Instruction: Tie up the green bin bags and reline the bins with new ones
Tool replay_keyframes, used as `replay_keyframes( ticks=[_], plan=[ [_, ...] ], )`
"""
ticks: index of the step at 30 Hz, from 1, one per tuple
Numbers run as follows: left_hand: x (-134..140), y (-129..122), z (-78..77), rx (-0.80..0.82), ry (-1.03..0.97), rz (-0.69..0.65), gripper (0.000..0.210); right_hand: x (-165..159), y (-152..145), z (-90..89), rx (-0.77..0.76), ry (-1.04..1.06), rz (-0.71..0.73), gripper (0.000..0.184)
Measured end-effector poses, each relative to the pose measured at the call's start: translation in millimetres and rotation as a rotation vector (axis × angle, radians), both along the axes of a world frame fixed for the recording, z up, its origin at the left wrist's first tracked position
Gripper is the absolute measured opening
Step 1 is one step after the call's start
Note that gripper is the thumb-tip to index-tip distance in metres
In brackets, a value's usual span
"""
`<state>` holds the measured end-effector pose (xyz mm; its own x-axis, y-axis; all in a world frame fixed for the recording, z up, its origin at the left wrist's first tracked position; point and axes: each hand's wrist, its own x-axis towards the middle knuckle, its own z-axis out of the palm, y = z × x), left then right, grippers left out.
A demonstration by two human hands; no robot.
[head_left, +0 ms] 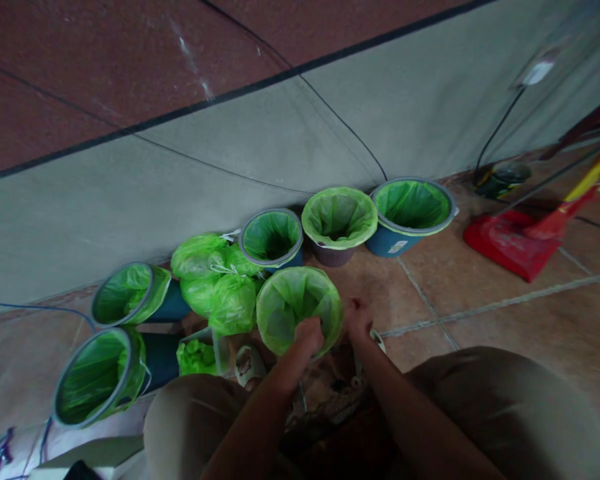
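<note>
1. Head view: green-lined bin (261, 303) at centre, just right of tied green bags (233, 307).
2. Left hand (309, 335) at the bin's near rim, fingers bent; cannot tell whether they clamp the liner (282, 328).
3. Right hand (359, 318) just beside the bin, fingers curled together.
4. Red dustpan (505, 241) on tiled floor (530, 323), well apart.

beige trousers (505, 407) — bare forearms (263, 413) — pale left slipper (244, 363), dark print
</note>
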<state>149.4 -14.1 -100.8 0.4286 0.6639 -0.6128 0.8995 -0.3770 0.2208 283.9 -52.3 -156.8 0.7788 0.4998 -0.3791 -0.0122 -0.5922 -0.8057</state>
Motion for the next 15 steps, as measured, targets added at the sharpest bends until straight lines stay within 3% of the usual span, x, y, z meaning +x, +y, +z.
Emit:
replay_keyframes(
  ticks=[2, 4, 9, 12, 15],
  plan=[
    [-4.0, 3.6, 3.7, 0.076, -0.063, 0.088, 0.033, 7.3, 18.5, 9.7, -0.011, -0.044, 0.003, 0.041],
    [-9.0, 14.9, 8.9, 0.198, -0.151, 0.193, 0.033, 12.4, 37.0, 17.9, -0.035, -0.084, 0.103, 0.042],
    [-28.4, 76.7, 23.1, 0.46, -0.22, 0.377, 0.041, 23.6, 74.4, 24.5, -0.174, -0.196, 0.337, 0.045],
    [-37.8, 118.8, 25.7, 0.563, -0.177, 0.381, 0.042, 30.6, 92.6, 20.7, -0.192, -0.253, 0.411, 0.045],
    [-38.7, 148.8, 19.5, 0.533, -0.091, 0.297, 0.041, 33.1, 106.9, 16.3, -0.18, -0.256, 0.529, 0.044]
  ],
)
